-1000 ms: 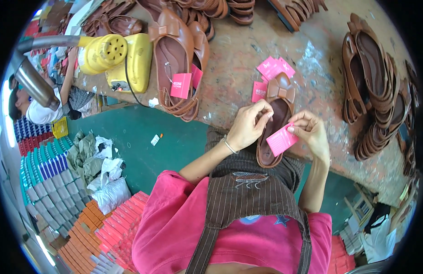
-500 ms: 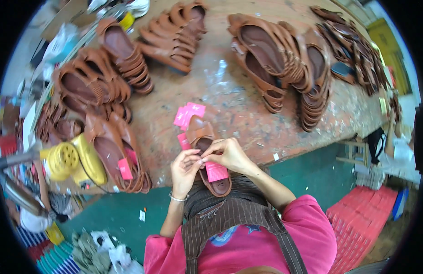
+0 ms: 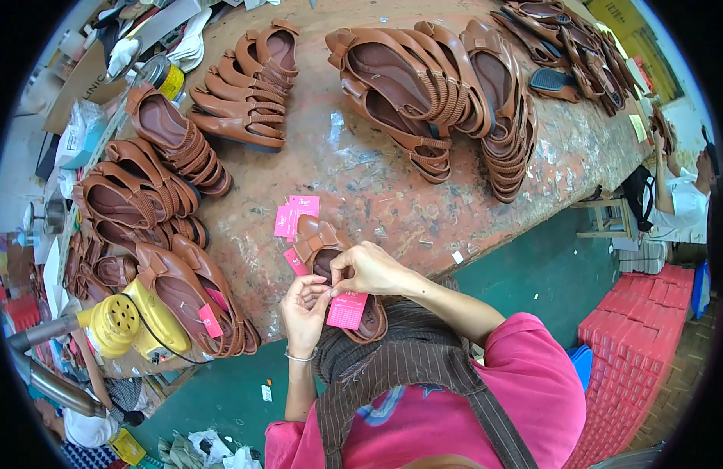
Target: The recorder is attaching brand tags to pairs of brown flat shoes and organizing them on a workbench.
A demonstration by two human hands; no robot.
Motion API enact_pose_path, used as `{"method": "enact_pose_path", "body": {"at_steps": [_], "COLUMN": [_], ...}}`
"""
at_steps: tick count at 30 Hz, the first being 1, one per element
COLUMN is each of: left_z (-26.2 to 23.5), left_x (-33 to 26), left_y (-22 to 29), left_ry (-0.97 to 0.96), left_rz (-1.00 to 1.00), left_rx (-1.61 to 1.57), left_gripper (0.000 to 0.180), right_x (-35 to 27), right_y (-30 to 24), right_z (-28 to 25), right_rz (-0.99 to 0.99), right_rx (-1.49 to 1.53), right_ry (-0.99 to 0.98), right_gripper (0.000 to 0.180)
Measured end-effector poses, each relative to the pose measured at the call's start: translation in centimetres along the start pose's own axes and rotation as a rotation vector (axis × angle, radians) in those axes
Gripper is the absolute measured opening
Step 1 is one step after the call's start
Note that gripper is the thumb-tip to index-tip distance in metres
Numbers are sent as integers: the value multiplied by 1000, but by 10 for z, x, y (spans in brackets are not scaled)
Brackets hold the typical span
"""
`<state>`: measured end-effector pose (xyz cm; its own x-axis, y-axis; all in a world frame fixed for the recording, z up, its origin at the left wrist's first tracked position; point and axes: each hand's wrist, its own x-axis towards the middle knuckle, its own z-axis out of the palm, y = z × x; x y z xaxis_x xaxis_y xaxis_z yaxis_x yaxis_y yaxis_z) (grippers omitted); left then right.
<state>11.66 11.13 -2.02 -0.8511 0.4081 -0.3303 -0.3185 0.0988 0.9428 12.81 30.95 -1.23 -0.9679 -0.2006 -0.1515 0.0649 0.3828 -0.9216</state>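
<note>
A brown leather sandal (image 3: 318, 241) with a bow on its toe lies at the table's front edge, heel toward me. Over its heel part hangs a pink hang tag (image 3: 347, 311). My left hand (image 3: 302, 314), with a thin bracelet on its wrist, pinches at the tag's upper end. Fingertips of my right hand (image 3: 371, 270) meet it there, also pinched; any string between them is too fine to make out. More pink tags (image 3: 297, 214) lie just beyond the sandal's toe, and another one (image 3: 294, 262) lies at its left side.
Rows of brown sandals (image 3: 412, 86) stand across the wooden table (image 3: 299, 168). At the left front, a tagged pair (image 3: 182, 293) sits beside a yellow machine (image 3: 135, 320). Red boxes (image 3: 635, 344) are stacked on the right floor. Another person (image 3: 678, 195) is at far right.
My view has shifted, so the table's things sit differently in the picture. Both hands stay pinched together at the tag, which now hangs tilted the other way over the sandal.
</note>
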Motion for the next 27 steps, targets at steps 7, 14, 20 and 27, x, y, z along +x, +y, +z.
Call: {"method": "enact_pose_path", "body": {"at_steps": [7,14,20,27], "left_z": [-8,14,-4,-101], "left_x": [4,-9,-22,-50], "left_y": [-9,11,-19,126], "left_ry": [-37,428,60,723], "left_rz": [15,310,70,376], "left_rx": [-2,637,466,397], "left_gripper": [22,35,15,17], "right_x": [0,-6,44,44], "right_y": [-4,-26,-24,15], "right_z": [-1,-45,-185,-256], "right_rz": [8,-294,-22,497], "right_rx": [-24,-515,-1043,-873], "right_ry": [-53,593,1167,909], "right_gripper": [13,51,101,62]}}
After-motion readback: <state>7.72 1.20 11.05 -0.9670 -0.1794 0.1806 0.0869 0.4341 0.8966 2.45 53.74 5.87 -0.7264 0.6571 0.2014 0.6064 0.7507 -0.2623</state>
